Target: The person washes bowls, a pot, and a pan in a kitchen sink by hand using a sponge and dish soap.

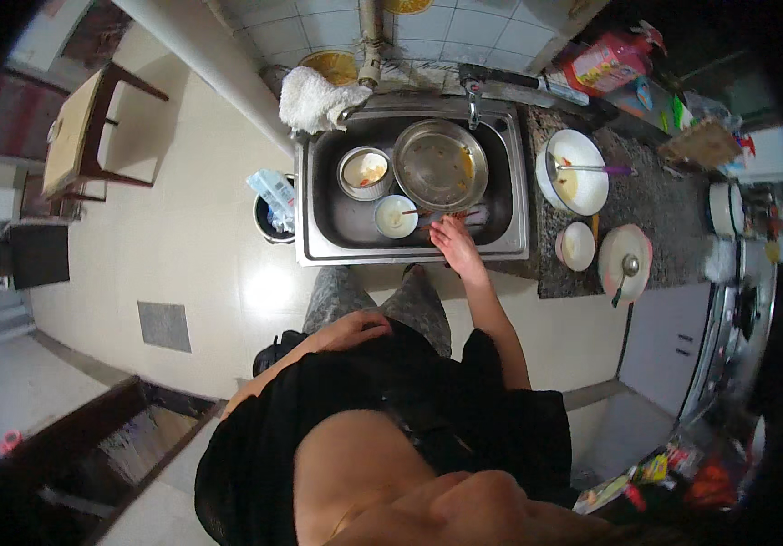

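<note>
My right hand [454, 244] reaches over the sink's front edge, fingers stretched and a little apart, close to a bundle of utensils [475, 217] lying in the sink. Whether the fingertips touch them is hard to tell. Against the front of my body lies my left hand [360, 329], holding nothing visible, fingers extended. Behind my right hand a large round metal basin [428, 150] leans in the sink with yellowish residue inside. To its left sit a ribbed white bowl [365, 175] with food scraps and a smaller light bowl [395, 218] with a chopstick-like stick at its rim.
The steel sink [310, 238] has a faucet [473, 100] at its back and a white towel [319, 100] at its back left. On the right counter stand a white bowl with a ladle [583, 146], a small bowl [576, 247] and a plate with a spoon [624, 246]. A bin [271, 227] stands left.
</note>
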### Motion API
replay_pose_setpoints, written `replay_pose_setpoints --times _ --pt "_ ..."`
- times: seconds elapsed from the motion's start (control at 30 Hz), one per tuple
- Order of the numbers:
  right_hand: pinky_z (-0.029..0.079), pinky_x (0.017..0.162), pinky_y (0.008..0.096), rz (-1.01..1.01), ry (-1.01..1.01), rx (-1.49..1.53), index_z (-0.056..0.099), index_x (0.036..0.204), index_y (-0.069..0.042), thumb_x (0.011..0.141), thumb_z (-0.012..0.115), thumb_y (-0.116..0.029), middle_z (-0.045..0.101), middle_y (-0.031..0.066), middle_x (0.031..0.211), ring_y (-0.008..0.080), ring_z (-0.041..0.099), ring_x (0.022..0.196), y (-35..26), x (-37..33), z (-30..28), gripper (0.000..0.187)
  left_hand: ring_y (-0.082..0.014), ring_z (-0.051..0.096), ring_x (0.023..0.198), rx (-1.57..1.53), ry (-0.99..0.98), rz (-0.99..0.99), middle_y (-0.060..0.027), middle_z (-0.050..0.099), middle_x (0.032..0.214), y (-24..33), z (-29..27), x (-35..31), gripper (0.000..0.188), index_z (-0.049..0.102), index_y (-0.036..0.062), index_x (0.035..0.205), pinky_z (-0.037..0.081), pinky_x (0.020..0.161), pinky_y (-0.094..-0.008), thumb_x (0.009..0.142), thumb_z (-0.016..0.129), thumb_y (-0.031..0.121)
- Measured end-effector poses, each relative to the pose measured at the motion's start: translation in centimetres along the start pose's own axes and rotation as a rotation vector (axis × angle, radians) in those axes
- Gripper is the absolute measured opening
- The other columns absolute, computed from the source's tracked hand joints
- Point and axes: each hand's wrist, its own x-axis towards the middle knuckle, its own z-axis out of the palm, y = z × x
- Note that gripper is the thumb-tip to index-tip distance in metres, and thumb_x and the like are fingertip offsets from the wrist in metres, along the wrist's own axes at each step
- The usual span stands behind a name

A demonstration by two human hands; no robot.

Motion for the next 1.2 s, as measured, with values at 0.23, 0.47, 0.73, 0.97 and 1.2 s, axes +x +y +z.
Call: replay_pose_setpoints --times 0.23,0.47,0.73,0.97,1.2 --pt "0.045 0.066 0.0291 0.112 0.378 0.113 0.042 0.087 -0.007 0.080 0.048 -0.015 0.049 0.0070 0.077 0.0189 0.049 0.072 -1.0 5.4 -0.1 0.013 -0.0104 0.045 0.080 -0.337 0.299 -0.214 -0.0033 0.052 0.083 2.0 4.4 -2.6 0.021 0.052 0.0025 0.092 0.036 0.074 -0.0238 0.085 0.044 0.021" --pt "0.042 0.052 0.0250 0.106 0.308 0.088 0.043 0.070 -0.006 0.075 0.050 -0.013 0.045 0.0046 0.063 0.0153 0.046 0.058 -2.0 7.1 -2.5 0.011 -0.0105 0.045 0.083 -0.450 0.359 -0.200 -0.0017 0.051 0.085 1.8 4.9 -3.7 0.019 0.052 0.0033 0.090 0.034 0.077 -0.0234 0.084 0.046 0.020" --pt "0.042 0.053 0.0265 0.222 -0.096 0.098 0.047 0.075 -0.007 0.076 0.052 -0.012 0.050 0.0070 0.066 0.0165 0.050 0.059 -1.7 0.9 1.9 0.007 -0.0126 0.049 0.083 -0.693 0.328 -0.138 -0.0046 0.053 0.090 -1.6 2.8 -2.1 0.025 0.046 0.0069 0.102 0.038 0.076 -0.0264 0.082 0.048 0.023" --pt "0.041 0.056 0.0281 0.605 -0.192 0.199 0.049 0.074 -0.005 0.076 0.054 -0.016 0.051 0.0090 0.065 0.0187 0.049 0.062 3.5 0.0 5.7 0.012 -0.0224 0.051 0.089 -0.732 0.886 -0.108 -0.0139 0.041 0.111 -1.3 -3.0 1.1 0.060 0.017 0.0123 0.124 0.041 0.075 -0.0342 0.079 0.051 0.032" --pt "0.041 0.054 0.0291 0.791 -0.394 0.045 0.050 0.071 -0.004 0.077 0.052 -0.020 0.053 0.0081 0.064 0.0187 0.049 0.056 3.5 0.8 3.7 0.017 -0.0319 0.052 0.089 -0.981 1.039 -0.104 -0.0187 0.042 0.107 -1.2 -2.8 4.2 0.052 0.018 0.0046 0.118 0.043 0.078 -0.0383 0.079 0.050 0.018"
